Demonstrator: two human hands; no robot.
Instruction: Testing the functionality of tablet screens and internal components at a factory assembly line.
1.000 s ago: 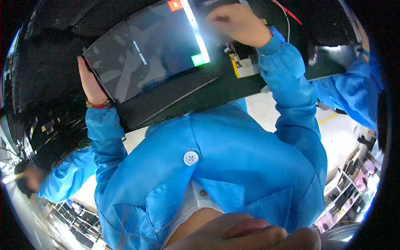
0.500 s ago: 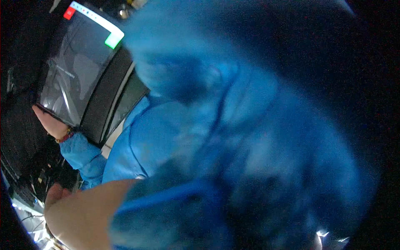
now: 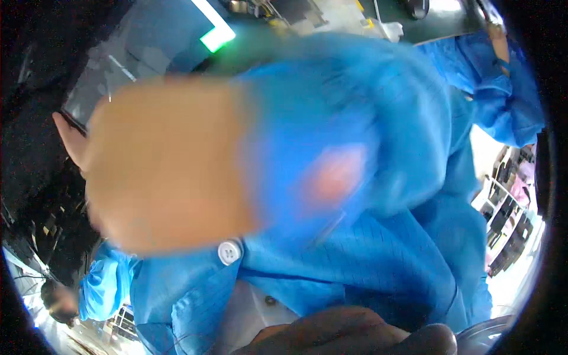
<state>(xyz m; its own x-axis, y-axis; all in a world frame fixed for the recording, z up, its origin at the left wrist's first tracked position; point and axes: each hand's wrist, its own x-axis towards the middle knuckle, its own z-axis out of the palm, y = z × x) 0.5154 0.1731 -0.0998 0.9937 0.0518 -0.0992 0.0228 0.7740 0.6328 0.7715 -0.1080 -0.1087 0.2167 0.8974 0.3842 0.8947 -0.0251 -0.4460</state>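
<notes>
My right hand (image 3: 165, 171) is a large motion blur in front of my blue coat, its sleeve (image 3: 331, 112) reaching in from the right. I cannot make out its fingers or anything held. Behind it, at the far left, my left hand (image 3: 71, 142) shows only partly, a slim finger stretched out along the lower edge of a dark glossy screen (image 3: 142, 41). The rest of that hand is covered by the right one. A white button (image 3: 231, 252) sits on the coat front (image 3: 378, 254).
Top right, a person in a blue sleeve (image 3: 494, 89) is beside a dark green tabletop (image 3: 441, 26) bearing a black rounded object (image 3: 418, 8). Shelves (image 3: 503, 219) with dark items stand at the right. Another person in blue (image 3: 106, 284) is at the lower left.
My right hand has swung up from the lower left to the middle, now overlapping my left hand. The view has shifted, bringing in the tabletop, shelves and the person at the top right.
</notes>
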